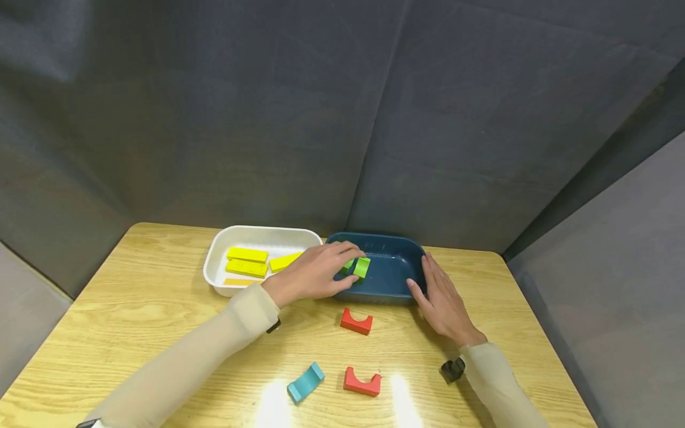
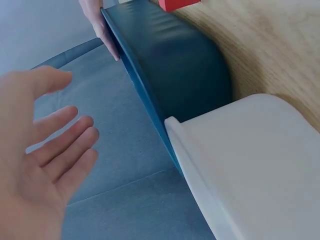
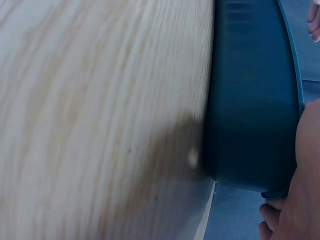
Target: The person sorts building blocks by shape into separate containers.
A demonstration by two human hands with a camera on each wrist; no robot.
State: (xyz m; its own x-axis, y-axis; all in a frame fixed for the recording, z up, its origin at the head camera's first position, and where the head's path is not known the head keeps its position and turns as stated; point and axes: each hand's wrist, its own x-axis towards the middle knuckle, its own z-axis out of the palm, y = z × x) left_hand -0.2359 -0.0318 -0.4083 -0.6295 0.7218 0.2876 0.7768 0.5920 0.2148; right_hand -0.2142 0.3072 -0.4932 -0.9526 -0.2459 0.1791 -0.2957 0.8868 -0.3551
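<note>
My left hand (image 1: 325, 270) reaches over the left part of a dark blue plastic tray (image 1: 393, 291), palm down. In the left wrist view its fingers are apart and loosely bent, with nothing between them. Two green blocks (image 1: 361, 267) lie in the tray by these fingertips, one partly hidden by the hand. At the tray's right end, my right hand (image 1: 444, 306) holds the rim, thumb over the inner side and fingers along the outer wall. The right wrist view shows the tray's outer side (image 3: 252, 110) and fingers curving round its end.
Left of the blue tray stands a white tray (image 1: 214, 267) with several yellow blocks (image 1: 246, 267) in it. Two red arch-shaped blocks (image 1: 357, 324) and a blue curved block (image 1: 306, 383) lie on the wooden table (image 1: 160, 333) in front. A dark grey curtain (image 1: 267, 119) hangs behind.
</note>
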